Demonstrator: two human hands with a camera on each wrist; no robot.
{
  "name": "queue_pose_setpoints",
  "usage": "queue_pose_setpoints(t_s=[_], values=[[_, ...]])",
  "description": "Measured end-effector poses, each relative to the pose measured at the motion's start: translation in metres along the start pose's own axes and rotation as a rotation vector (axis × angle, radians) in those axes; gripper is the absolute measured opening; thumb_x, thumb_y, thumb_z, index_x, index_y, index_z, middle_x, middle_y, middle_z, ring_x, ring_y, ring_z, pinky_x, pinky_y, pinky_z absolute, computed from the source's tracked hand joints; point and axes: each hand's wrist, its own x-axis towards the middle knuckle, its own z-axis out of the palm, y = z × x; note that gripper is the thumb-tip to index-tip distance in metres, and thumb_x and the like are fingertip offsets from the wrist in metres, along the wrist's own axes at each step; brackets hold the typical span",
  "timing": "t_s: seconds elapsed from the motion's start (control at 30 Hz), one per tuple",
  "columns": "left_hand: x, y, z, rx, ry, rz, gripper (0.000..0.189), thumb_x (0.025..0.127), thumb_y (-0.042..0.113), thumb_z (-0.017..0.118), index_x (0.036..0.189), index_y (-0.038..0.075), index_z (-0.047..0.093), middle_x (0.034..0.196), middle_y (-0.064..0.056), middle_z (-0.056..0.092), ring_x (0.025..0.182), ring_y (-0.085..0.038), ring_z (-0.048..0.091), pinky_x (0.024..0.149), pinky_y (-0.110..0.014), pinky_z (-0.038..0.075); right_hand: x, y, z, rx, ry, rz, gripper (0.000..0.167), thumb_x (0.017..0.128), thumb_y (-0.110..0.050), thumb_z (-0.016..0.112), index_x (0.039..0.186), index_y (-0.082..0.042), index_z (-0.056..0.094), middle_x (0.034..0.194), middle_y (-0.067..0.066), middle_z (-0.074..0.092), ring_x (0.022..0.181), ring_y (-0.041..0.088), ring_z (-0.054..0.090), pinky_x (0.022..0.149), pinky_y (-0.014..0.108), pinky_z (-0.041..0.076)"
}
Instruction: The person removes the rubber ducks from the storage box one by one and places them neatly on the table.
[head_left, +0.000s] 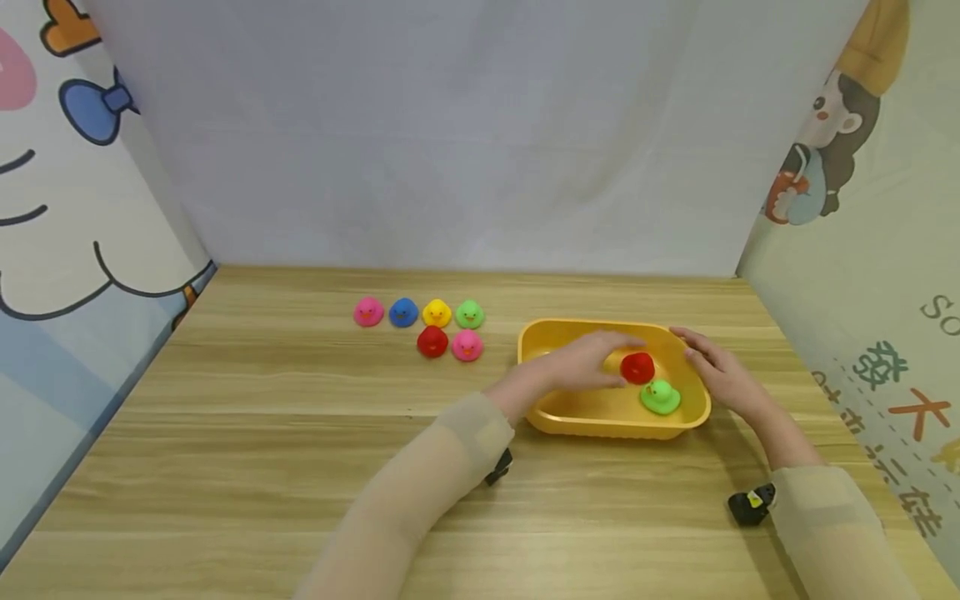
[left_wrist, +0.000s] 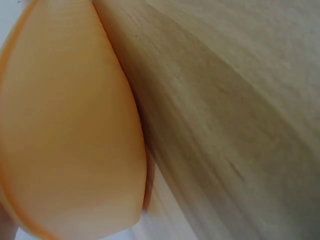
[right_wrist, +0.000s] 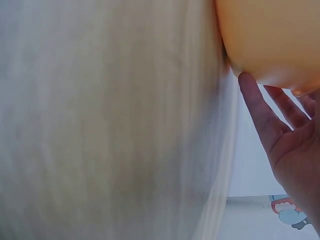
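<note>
In the head view, my left hand [head_left: 588,360] reaches over the near rim into a yellow plastic basin [head_left: 570,427], fingers and thumb spread apart. Just beyond its fingertips lies a red rubber duck [head_left: 637,367]. Beside that one, a green rubber duck [head_left: 661,397] sits on the basin floor. My right hand [head_left: 716,371] rests at the basin's right end. From the right wrist, straight fingers [right_wrist: 257,107] touch the basin's outer wall [right_wrist: 275,40]. The left wrist view has the basin wall [left_wrist: 75,125] close up; the left hand's fingers are hidden there.
Left of the basin, several rubber ducks stand in two rows: pink [head_left: 368,312], blue [head_left: 403,312], yellow [head_left: 437,313] and green [head_left: 470,314] behind, red [head_left: 432,342] and pink [head_left: 467,345] in front. A pale curtain [head_left: 450,142] hangs behind the wooden table [head_left: 225,467].
</note>
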Motion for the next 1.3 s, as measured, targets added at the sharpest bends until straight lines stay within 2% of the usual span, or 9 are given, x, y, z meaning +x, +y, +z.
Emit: queue_pose_setpoints(t_s=[0.37,0.57,0.73,0.93,1.13,1.3], values=[[0.015,-0.001,0.008,0.048,-0.043,0.004,0.059,0.090,0.021,0.064,0.142,0.008,0.040,0.146,-0.005,0.042,0.134,-0.016,0.038,0.112,-0.020,0.023,0.004,-0.001,-0.003,0.009,-0.022,-0.022,0.047,0.104,-0.019,0.031,0.147,0.000,0.027,0.142,0.036,0.030,0.124,0.052,0.040,0.094,0.060,0.040],[0.021,0.001,0.012,0.090,-0.081,0.031,0.059,0.090,0.019,0.065,0.141,0.003,0.040,0.145,-0.009,0.042,0.133,-0.018,0.039,0.111,-0.019,0.024,0.004,0.002,-0.001,0.017,-0.020,-0.015,0.048,0.104,-0.022,0.032,0.147,-0.002,0.027,0.141,0.034,0.034,0.121,0.049,0.044,0.091,0.049,0.047],[0.025,0.003,0.015,0.107,-0.101,0.024,0.059,0.090,0.019,0.064,0.142,0.005,0.039,0.146,-0.008,0.041,0.133,-0.016,0.039,0.110,-0.019,0.025,0.002,0.004,0.000,0.018,-0.017,-0.009,0.048,0.104,-0.024,0.032,0.147,-0.003,0.028,0.141,0.033,0.035,0.121,0.049,0.045,0.092,0.055,0.044],[0.025,0.003,0.016,0.123,-0.090,0.007,0.056,0.090,0.020,0.064,0.141,0.010,0.043,0.144,-0.006,0.043,0.130,-0.017,0.041,0.109,-0.020,0.028,0.002,0.004,0.000,0.014,-0.011,-0.008,0.049,0.104,-0.024,0.033,0.147,-0.003,0.028,0.142,0.033,0.035,0.121,0.049,0.045,0.092,0.053,0.045],[0.024,0.000,0.014,0.118,-0.092,-0.011,0.053,0.090,0.017,0.064,0.139,0.013,0.047,0.142,-0.004,0.045,0.129,-0.016,0.040,0.109,-0.020,0.028,0.003,0.003,0.000,0.018,-0.014,-0.005,0.049,0.104,-0.025,0.032,0.148,-0.003,0.027,0.143,0.033,0.033,0.122,0.050,0.044,0.092,0.058,0.043],[0.023,-0.004,0.014,0.121,-0.091,-0.005,0.046,0.089,0.014,0.065,0.133,0.013,0.054,0.137,-0.004,0.048,0.123,-0.015,0.044,0.106,-0.019,0.031,0.003,0.004,0.001,0.011,-0.007,0.000,0.048,0.104,-0.024,0.033,0.147,-0.004,0.028,0.142,0.033,0.034,0.121,0.049,0.045,0.091,0.054,0.046]])
